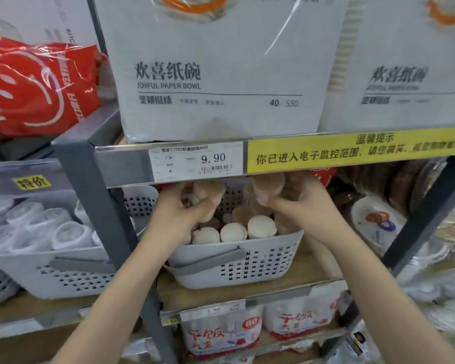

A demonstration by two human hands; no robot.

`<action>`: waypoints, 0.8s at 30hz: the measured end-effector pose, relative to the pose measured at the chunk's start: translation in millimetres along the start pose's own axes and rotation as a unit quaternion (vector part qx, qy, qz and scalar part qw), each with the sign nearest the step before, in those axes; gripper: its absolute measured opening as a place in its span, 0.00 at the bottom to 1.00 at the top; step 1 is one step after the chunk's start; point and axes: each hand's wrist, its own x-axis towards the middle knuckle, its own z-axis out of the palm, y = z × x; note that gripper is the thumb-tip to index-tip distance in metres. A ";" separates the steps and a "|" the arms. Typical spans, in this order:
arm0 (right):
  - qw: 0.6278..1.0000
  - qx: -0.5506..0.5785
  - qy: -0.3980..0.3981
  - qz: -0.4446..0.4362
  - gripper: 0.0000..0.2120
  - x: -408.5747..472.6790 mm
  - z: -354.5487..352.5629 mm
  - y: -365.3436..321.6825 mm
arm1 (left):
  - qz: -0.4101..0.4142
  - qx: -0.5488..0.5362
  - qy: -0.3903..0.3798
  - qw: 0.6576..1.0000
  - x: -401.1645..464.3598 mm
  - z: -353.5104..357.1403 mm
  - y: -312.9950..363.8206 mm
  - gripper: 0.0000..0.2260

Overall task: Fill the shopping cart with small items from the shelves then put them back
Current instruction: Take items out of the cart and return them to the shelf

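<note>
gripping tan paper-cup stacks (267, 189), both hands.

A grey metal shelf rack (87, 195) fills the view, close up. Its upright post (153, 319) runs down the middle and a dark post (415, 227) leans on the right. The front edge of the upper shelf has a clear plastic strip (121, 164) with a white price tag (195, 161) that reads 9.90 and a long yellow sign with black writing (357, 151). The lower shelf is a light wooden board (247, 290). The light is bright and even, with shine on the plastic wrapping.
</note>
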 end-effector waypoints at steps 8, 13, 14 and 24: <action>0.995 -0.005 -0.104 0.005 0.11 43.6 10.8 10.6 | -0.003 0.079 -0.023 0.997 20.6 6.3 -20.6 0.15; 0.984 -0.072 -0.159 0.037 0.14 61.1 17.0 30.6 | -0.041 0.167 -0.052 0.984 28.1 7.6 -31.2 0.20; 0.981 -0.092 -0.167 0.043 0.16 64.0 18.6 34.5 | -0.045 0.181 -0.061 0.981 29.4 7.9 -32.9 0.23; 0.933 -0.270 -0.237 -0.020 0.26 68.4 25.5 39.9 | -0.091 0.196 -0.175 0.961 30.4 14.6 -39.9 0.23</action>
